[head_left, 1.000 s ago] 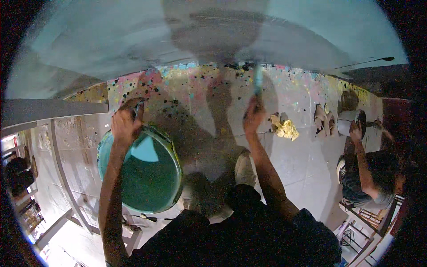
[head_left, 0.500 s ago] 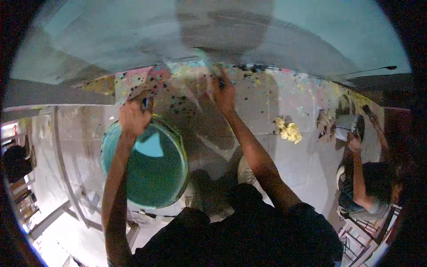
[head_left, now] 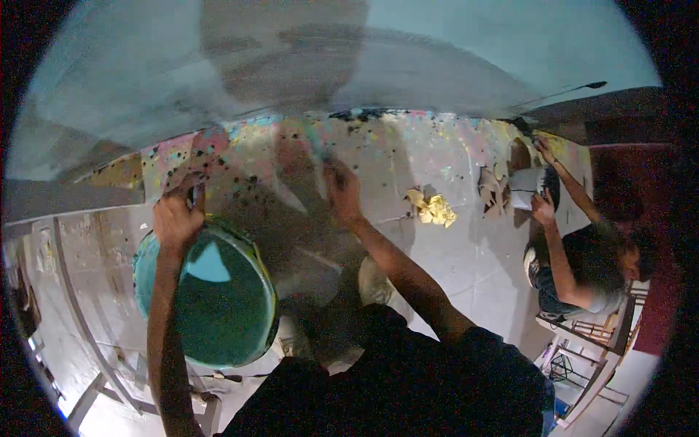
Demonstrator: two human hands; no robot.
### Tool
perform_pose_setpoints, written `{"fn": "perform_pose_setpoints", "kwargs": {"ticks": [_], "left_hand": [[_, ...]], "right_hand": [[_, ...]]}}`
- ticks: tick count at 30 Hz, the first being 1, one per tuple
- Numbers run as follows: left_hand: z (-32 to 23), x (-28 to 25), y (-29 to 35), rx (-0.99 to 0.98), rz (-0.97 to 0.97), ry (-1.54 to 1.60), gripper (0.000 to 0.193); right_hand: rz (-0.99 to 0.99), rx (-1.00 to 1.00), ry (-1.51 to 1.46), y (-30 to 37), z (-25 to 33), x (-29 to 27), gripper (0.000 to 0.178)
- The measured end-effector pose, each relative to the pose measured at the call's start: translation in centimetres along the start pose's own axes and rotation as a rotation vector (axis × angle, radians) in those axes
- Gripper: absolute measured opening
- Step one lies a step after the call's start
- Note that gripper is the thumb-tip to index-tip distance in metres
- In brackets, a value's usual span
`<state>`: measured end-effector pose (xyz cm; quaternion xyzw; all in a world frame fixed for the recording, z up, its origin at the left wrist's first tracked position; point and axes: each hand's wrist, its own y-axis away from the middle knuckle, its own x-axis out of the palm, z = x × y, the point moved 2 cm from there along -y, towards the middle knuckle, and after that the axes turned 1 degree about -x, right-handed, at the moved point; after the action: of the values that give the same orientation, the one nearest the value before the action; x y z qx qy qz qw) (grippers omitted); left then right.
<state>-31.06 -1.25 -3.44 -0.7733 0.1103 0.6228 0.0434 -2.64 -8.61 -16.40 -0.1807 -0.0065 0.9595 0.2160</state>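
A large round bucket (head_left: 226, 313) of dark green paint stands on the floor at my left, with a pale reflection on its surface. My left hand (head_left: 177, 221) is closed above the bucket's far rim. Something small and dark shows at its fingers, too unclear to name. Reaching forward, my right hand (head_left: 342, 193) is closed around a paintbrush (head_left: 312, 138), whose teal end is smeared by motion. That end points toward the foot of the blue-grey painted wall (head_left: 437, 73), near the paint-splattered strip of floor (head_left: 240, 146).
Crumpled yellow paper (head_left: 437, 211) lies on the floor right of centre. Farther right, a seated co-worker (head_left: 582, 269) holds a white paint container (head_left: 524, 189) and reaches a dark brush (head_left: 523, 127) to the wall. A wooden frame (head_left: 73, 291) stands at the left.
The whole view has shifted, so most things sit farther left. My right hand and paintbrush have drawn back from the wall. The co-worker's brush has risen to the wall's foot.
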Motion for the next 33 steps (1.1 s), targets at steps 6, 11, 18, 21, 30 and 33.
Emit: {"fn": "perform_pose_setpoints", "kwargs": {"ticks": [6,11,18,21,30,33], "left_hand": [[0.3,0.8,0.4,-0.031,-0.128,-0.032,0.023],[1.1,1.0,0.4,-0.004,-0.123,0.016,0.026],[0.8,1.1,0.3,0.057,-0.172,0.041,0.024],[1.6,1.4,0.2,0.039,-0.104,0.048,0.024],[-0.3,0.1,0.1,-0.062,0.013,-0.054,0.02],[-0.6,0.3,0.1,-0.034,-0.122,-0.028,0.02]], "right_hand": [[0.185,-0.083,-0.388,-1.2,5.6,10.6,0.026],[0.094,0.039,0.063,-3.6,5.1,3.9,0.028],[-0.434,0.105,-0.002,-1.0,-6.4,-7.5,0.035],[-0.388,0.071,-0.009,-0.6,-5.2,-6.3,0.034],[0.264,-0.093,-0.185,-0.6,3.4,10.9,0.027],[0.187,-0.051,-0.11,-2.7,1.2,10.8,0.025]]}}
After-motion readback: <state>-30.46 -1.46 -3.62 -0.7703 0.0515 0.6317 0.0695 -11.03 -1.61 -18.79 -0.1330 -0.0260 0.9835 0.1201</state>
